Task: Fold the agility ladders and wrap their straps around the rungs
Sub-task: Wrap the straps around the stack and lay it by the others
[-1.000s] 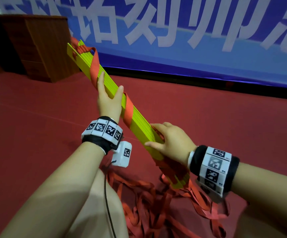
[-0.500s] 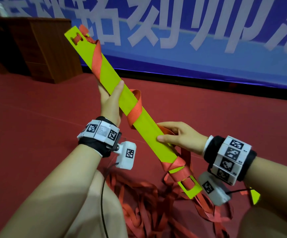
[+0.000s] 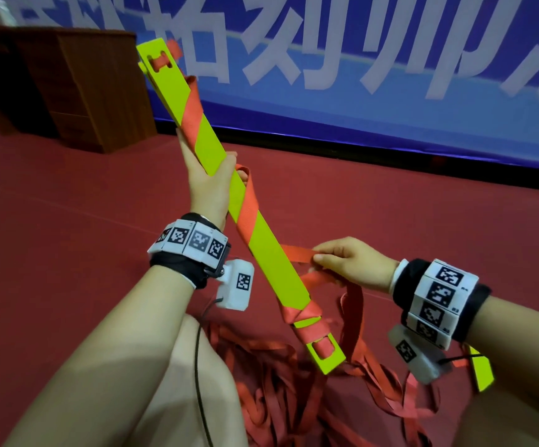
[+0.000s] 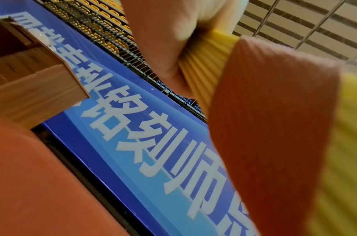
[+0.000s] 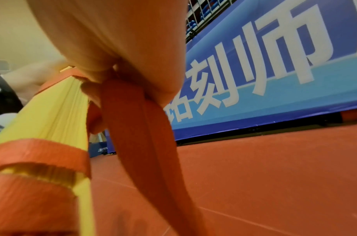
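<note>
Loose strap [image 3: 294,391] is piling up on the red floor [image 3: 68,221] right by the knees, plus a stray yellow rung [image 3: 482,371] poking out under the right wrist. Just above that, the right hand [image 3: 350,267] is pinching the free strap and pulling it out sideways from the rungs [image 3: 261,250]; half a second ago that hand was lying flat against the stack, so it's now setting up the next turn. The left hand [image 3: 208,185] is still gripping the bundle around the middle, holding it slanted up in the air, and the stack has rolled so its flat face is showing more. About three wraps are on already, with a bare stretch between them, so I'd say the wrapping is maybe halfway. Farther back there's a wooden cabinet [image 3: 77,88] and the blue banner [image 3: 390,75].
</note>
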The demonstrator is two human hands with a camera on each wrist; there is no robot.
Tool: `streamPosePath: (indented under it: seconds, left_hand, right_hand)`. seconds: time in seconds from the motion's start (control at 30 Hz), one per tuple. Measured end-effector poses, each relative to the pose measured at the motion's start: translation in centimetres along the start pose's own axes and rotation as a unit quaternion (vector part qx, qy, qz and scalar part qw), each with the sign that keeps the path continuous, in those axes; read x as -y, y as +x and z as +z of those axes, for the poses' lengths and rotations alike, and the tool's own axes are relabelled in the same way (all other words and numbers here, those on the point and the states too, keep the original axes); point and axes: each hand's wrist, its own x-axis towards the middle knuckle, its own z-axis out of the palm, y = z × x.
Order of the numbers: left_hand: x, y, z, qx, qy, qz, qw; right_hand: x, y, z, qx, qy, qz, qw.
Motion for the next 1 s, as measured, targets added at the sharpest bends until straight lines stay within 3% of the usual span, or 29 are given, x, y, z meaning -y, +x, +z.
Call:
streamPosePath:
  seconds: [0.3, 0.47, 0.6, 0.7, 0.8, 0.9, 1.0]
  left_hand:
    - [-0.1, -0.4, -0.4, -0.015, 0.148, 0.049, 0.988]
    - [0.7, -0.8, 0.1, 0.000, 0.128, 0.058, 0.990]
    - [0.6, -0.7, 0.3, -0.032, 0.106, 0.056, 0.992]
    - [1.3, -0.6, 0.3, -0.049, 0.087, 0.039, 0.994]
    - [2.2, -0.4, 0.1, -0.057, 0.068, 0.012, 0.996]
    - [2.4, -0.3, 0.0, -0.064, 0.064, 0.000, 0.996]
    - [2.4, -0.3, 0.2, -0.077, 0.051, -0.015, 0.996]
  right_hand:
    - [0.2, 1.1, 0.8, -0.149, 0.028, -0.004, 0.988]
    - [-0.4, 1.6, 1.1, -0.193, 0.054, 0.032, 0.979]
    - [-0.7, 1.7, 0.6, -0.220, 0.018, 0.027, 0.975]
    - [0.0, 1.2, 1.5, -0.217, -0.052, -0.036, 0.974]
    - [0.5, 0.5, 3.1, -0.163, -0.212, -0.104, 0.958]
    - [0.6, 0.6, 3.9, -0.113, -0.351, -0.066, 0.927]
    - [0.4, 1.1, 4.2, -0.111, -0.412, -0.047, 0.903]
